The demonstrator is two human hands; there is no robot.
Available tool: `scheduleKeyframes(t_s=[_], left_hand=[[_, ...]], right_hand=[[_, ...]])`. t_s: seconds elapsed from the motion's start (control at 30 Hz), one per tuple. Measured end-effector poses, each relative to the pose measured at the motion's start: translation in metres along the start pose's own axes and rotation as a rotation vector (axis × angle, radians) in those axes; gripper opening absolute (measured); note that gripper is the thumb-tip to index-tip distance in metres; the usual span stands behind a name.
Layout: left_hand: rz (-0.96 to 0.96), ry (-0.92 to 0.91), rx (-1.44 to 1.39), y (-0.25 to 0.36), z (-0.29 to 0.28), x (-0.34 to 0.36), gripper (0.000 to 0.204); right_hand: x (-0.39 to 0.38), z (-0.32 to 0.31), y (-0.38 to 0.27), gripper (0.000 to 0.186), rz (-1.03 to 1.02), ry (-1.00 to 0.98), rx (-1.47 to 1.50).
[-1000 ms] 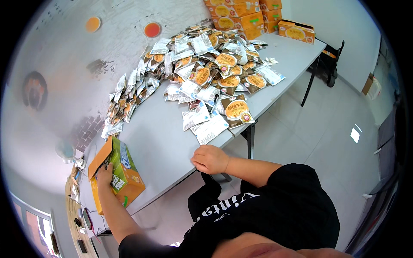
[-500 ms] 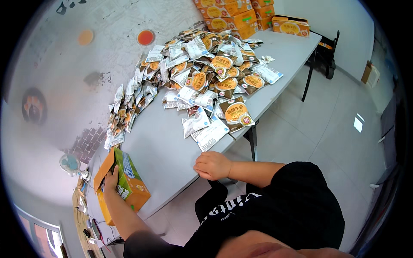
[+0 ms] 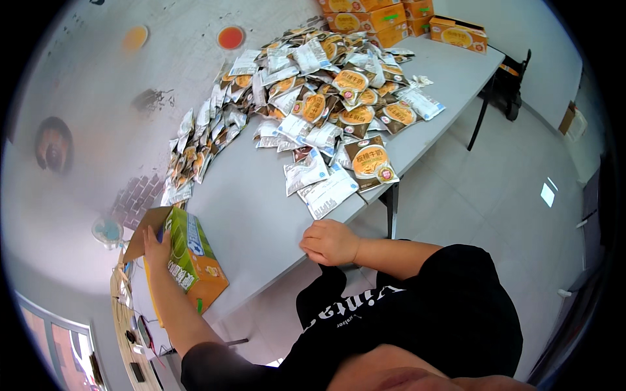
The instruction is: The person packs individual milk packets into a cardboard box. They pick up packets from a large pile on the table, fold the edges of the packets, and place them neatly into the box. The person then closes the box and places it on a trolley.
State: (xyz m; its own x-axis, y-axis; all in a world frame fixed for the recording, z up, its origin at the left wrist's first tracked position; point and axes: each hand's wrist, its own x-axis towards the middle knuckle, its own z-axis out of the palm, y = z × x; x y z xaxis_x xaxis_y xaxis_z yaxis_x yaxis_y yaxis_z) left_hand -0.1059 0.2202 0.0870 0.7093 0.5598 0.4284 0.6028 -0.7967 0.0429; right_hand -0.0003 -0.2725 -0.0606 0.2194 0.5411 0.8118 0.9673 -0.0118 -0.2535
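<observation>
My left hand (image 3: 157,249) is at the mouth of a green and orange carton (image 3: 205,277), its fingers stretched and apart against the raised brown flap (image 3: 145,231). The carton stands at the table's left end, and what lies inside it is hidden. Loosely closed, my right hand (image 3: 331,242) rests on the table's near edge with nothing visible in it. Just beyond that hand lie a silver-white sachet (image 3: 328,190) and a brown and orange sachet (image 3: 371,163), part of a large heap of sachets (image 3: 313,107).
The grey table (image 3: 238,221) runs from lower left to upper right. A second row of sachets (image 3: 199,146) lies along the wall side. Orange cartons (image 3: 368,19) are stacked at the far end, beside a single carton (image 3: 458,34). A small fan (image 3: 107,231) stands past the left end.
My left hand has drawn back from inside the carton to its flap, which is folded farther outward. My right hand stays on the table edge. The whole view has shifted slightly.
</observation>
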Motion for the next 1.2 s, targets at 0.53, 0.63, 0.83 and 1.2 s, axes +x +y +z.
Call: scheduleKeyframes(t_s=[0.53, 0.63, 0.83, 1.2], left_hand=[[-0.03, -0.435, 0.105, 0.082, 0.038, 0.075, 0.09], [-0.028, -0.478, 0.235, 0.109, 0.025, 0.066, 0.08], [-0.034, -0.444, 0.258, 0.083, 0.046, 0.077, 0.051], [0.066, -0.321, 0.158, 0.065, 0.05, 0.054, 0.066]], right_hand=[[0.005, 0.0, 0.002, 0.015, 0.039, -0.046, 0.011], [0.006, 0.0, 0.002, 0.018, 0.039, -0.028, -0.005], [0.007, 0.001, 0.002, 0.019, 0.002, -0.008, -0.013], [0.009, -0.002, 0.011, 0.021, 0.003, -0.024, 0.104]])
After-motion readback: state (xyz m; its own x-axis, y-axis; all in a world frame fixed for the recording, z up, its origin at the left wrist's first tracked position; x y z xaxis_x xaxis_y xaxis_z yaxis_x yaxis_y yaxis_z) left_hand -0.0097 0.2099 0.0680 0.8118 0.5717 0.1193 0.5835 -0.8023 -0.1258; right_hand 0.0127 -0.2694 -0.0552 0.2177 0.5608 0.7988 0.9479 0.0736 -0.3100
